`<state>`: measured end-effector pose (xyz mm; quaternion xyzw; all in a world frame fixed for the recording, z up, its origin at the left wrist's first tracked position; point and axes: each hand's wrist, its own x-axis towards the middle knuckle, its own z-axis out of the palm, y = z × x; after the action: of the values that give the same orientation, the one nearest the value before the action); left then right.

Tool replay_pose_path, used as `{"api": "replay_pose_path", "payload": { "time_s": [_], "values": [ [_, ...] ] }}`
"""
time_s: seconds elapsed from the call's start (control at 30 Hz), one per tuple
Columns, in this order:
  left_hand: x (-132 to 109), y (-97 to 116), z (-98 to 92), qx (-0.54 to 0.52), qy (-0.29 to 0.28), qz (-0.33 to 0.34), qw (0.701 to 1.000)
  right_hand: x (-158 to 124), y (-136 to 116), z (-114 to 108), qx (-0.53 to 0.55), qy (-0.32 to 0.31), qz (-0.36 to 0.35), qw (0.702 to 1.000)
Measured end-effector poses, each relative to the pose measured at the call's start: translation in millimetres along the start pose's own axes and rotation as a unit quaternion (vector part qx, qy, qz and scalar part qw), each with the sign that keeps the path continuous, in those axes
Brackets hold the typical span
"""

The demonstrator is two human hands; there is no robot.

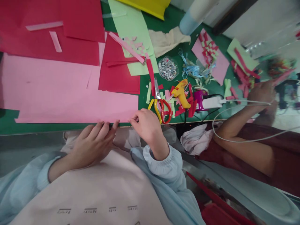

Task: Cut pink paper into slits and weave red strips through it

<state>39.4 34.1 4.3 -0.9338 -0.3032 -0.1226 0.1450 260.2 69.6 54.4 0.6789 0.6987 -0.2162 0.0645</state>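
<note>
A large pink paper sheet [58, 90] lies on the green table [7, 125], its near edge along the table's front. My left hand [93, 142] rests at that near edge, fingers together and curled onto the paper's border. My right hand [146, 125] pinches the sheet's near right corner between thumb and fingers. Scissors [160, 104] with yellow and red handles lie just right of my right hand.
Red sheets [47, 31] and a light green sheet [131, 28] lie behind. A yellow glue gun [181, 93], a bag of wiggle eyes [167, 68], paper scraps and a pink device [201, 100] sit to the right. Another person's arm [246, 125] reaches onto the table there.
</note>
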Motion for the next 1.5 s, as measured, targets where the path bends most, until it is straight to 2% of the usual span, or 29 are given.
{"api": "replay_pose_path", "payload": {
  "time_s": [0.17,0.43,0.63,0.77,0.93,1.23,1.5],
  "values": [
    [5.1,1.6,-2.8,0.003,0.002,-0.013,1.0,0.9,-0.9,-2.7,0.001,-0.009,0.0,1.0],
    [15.1,3.9,-7.7,-0.03,-0.054,-0.03,0.998,1.9,-2.4,-4.8,0.006,-0.009,-0.003,1.0],
    [17.5,1.6,-13.6,0.026,-0.083,0.003,0.996,-5.6,6.1,-4.6,0.011,0.013,-0.022,1.0],
    [14.8,3.7,-10.7,-0.006,-0.026,-0.028,0.999,-13.6,12.4,-0.5,0.018,0.03,-0.015,0.999],
    [13.8,8.4,-2.7,-0.049,0.018,-0.006,0.999,-16.8,11.2,6.2,0.038,0.037,-0.013,0.998],
    [16.8,8.0,-1.2,-0.074,-0.005,-0.005,0.997,-15.2,11.5,6.7,0.036,0.032,-0.005,0.999],
    [21.0,6.4,-2.8,-0.005,-0.041,0.03,0.999,-15.4,9.3,3.1,0.031,0.025,-0.002,0.999]
  ]
}}
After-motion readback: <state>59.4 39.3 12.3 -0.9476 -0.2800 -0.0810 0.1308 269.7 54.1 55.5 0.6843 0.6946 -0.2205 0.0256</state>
